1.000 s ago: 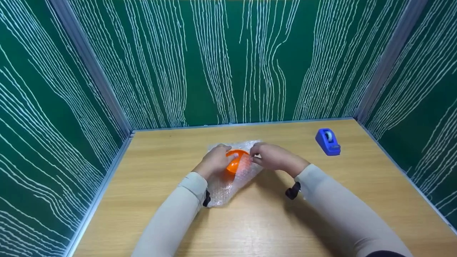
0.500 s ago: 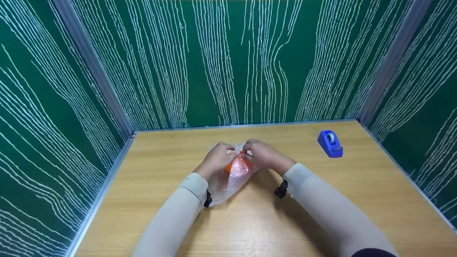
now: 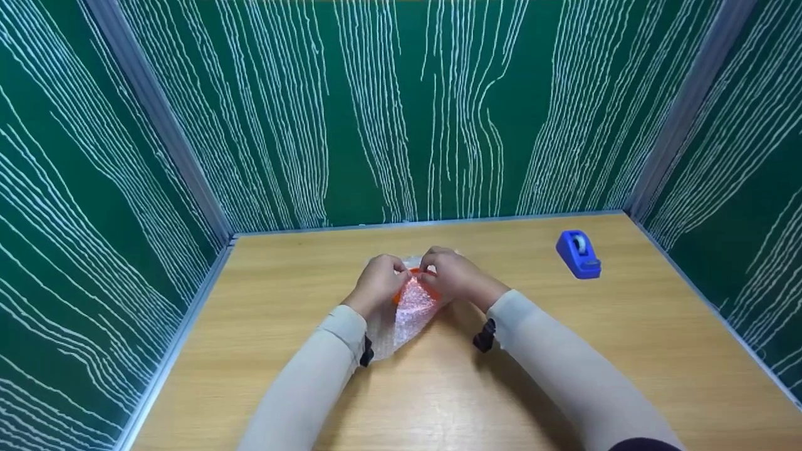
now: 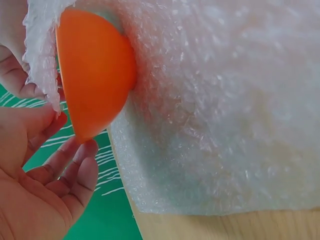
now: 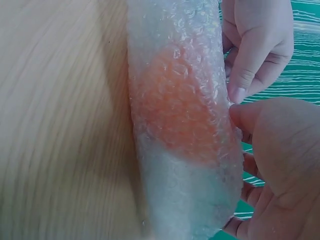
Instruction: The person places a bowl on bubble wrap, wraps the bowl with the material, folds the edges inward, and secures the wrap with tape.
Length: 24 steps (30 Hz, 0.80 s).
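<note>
An orange bowl point(image 4: 95, 70) stands on a sheet of bubble wrap point(image 4: 220, 135) on the table, its base against the sheet. One side of the wrap is folded up over the bowl, whose orange shows through it in the right wrist view. My left hand point(image 3: 377, 283) pinches the wrap's edge between thumb and forefinger at the bowl's rim, its other fingers against the rim. Beside it, almost touching, my right hand point(image 3: 460, 275) pinches the folded flap at the top edge. In the head view the hands and the wrap hide much of the bowl.
A blue tape dispenser point(image 3: 578, 254) with a roll in it stands at the back right of the wooden table point(image 3: 282, 332). Green panels point(image 3: 376, 113) with white wavy lines close off the back and both sides.
My right hand has moved left toward my left hand, bringing the bubble wrap flap over the bowl. My left hand has stayed nearly in place and now pinches the wrap's edge.
</note>
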Available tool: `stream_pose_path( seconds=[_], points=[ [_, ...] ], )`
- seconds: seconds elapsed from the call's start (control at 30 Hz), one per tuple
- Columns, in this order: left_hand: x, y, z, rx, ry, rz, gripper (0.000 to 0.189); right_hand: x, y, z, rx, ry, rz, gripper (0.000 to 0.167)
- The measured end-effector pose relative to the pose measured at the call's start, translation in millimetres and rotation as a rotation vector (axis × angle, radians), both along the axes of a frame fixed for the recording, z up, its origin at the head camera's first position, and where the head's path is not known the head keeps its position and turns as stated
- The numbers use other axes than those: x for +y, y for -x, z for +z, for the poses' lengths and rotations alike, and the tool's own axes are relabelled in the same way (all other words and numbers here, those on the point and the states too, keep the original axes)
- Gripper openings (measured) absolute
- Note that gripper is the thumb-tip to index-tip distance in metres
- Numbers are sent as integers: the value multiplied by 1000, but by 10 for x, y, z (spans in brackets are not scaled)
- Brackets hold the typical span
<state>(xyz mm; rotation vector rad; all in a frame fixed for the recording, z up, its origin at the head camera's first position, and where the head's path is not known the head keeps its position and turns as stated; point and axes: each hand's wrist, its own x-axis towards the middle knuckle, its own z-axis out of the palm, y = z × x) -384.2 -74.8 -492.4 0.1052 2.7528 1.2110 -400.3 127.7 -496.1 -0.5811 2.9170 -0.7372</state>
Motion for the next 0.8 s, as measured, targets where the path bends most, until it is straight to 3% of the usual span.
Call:
stream_pose_path(
  seconds=[0.13, 0.57, 0.8],
  points=[
    [8, 29, -33, -38, -14, 17, 8, 66, 28, -5, -23, 30, -30, 22],
    [50, 70, -54, -25, 59, 57, 4, 453, 296, -57, -150, 140, -142, 25],
    [43, 97, -65, -3, 84, 39, 6, 608, 458, -139, -196, 105, -194, 32]
  ],
)
